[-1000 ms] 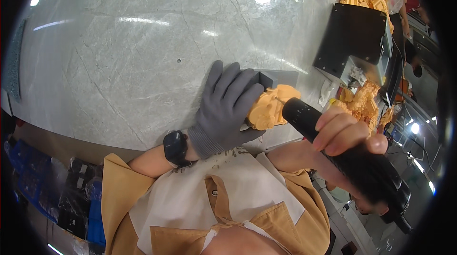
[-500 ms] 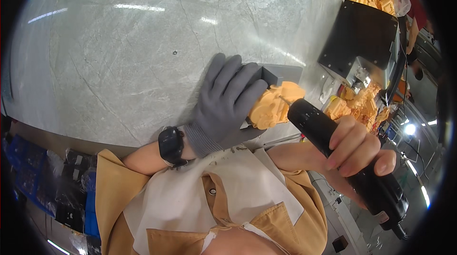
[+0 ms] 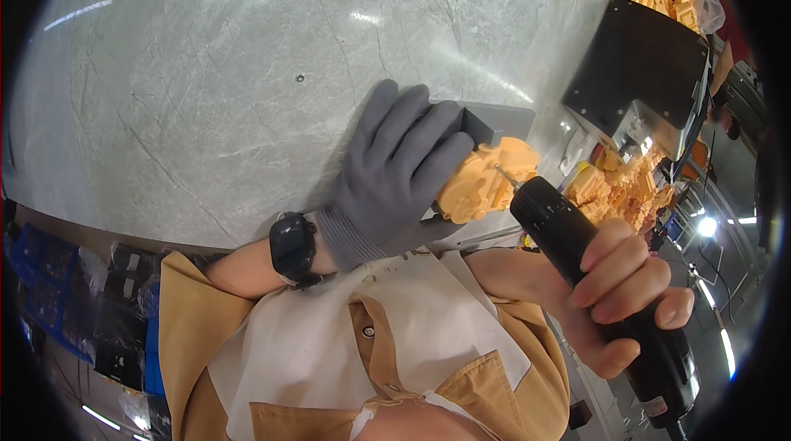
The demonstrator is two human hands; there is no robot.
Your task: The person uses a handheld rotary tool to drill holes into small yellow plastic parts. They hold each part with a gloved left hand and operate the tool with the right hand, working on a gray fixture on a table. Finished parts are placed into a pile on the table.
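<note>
My left hand point(image 3: 395, 165), in a grey knitted glove, holds a yellow-orange moulded plastic part point(image 3: 474, 186) by its left side, between thumb and fingers. Behind the part is a dark grey block point(image 3: 507, 121), partly covered by glove and part. My bare right hand point(image 3: 630, 284) is wrapped round a black electric screwdriver point(image 3: 544, 206), tilted with its nose toward the part. Its thin metal bit reaches the part's face; I cannot tell whether it sits in a screw there. A cord leaves the tool's rear end.
On the right of the grey marbled table point(image 3: 206, 95) stands a black box-shaped device point(image 3: 638, 66) with a metal front piece. Piles of similar orange parts point(image 3: 626, 186) lie beside and beyond it. Blue bins point(image 3: 53, 293) sit below the table's left edge. Another person's arm shows at far right.
The screwdriver and my right hand have shifted slightly right and down, and the tool's rear end has swung lower. My left hand still holds the part; the whole view has moved a little.
</note>
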